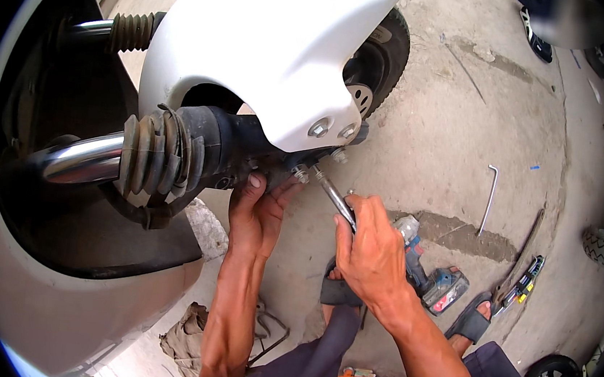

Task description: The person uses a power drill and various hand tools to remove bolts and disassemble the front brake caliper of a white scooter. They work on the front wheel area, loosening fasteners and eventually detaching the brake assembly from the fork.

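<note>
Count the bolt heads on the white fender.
2: the left bolt head and the right bolt head, low on the white fender, above the metal tool in view. Its hidden far side may hold more.

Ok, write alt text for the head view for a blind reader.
A person's right hand holds a slim metal tool by a bolt near a scooter's white front fender; the left hand is at the black fork leg. A cordless driver and an L-shaped rod lie on the concrete floor.
</note>
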